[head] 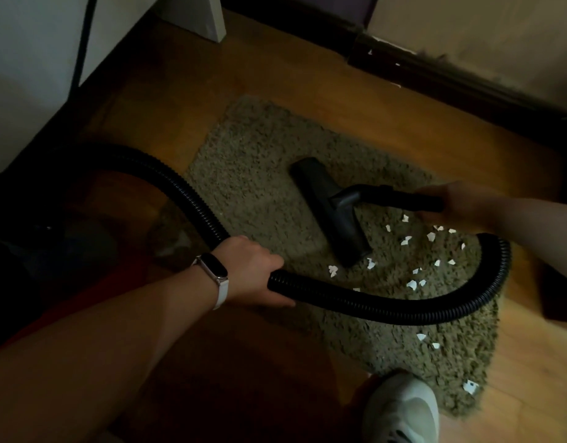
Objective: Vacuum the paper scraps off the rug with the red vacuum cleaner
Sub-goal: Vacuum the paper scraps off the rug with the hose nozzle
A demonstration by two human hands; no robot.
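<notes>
A shaggy olive rug (263,174) lies on the wooden floor. Several white paper scraps (413,284) are scattered over its right half. The black floor nozzle (327,206) rests on the rug, left of most scraps. My right hand (461,203) grips the black wand (400,198) behind the nozzle. My left hand (253,271), with a watch on the wrist, grips the black ribbed hose (371,303), which loops over the rug from the dark red vacuum cleaner body (93,225) at the left.
White furniture (30,75) stands at the upper left with a dark cable down its front. A dark skirting board (467,81) runs along the wall at the upper right. My grey shoe (403,410) is at the rug's near edge.
</notes>
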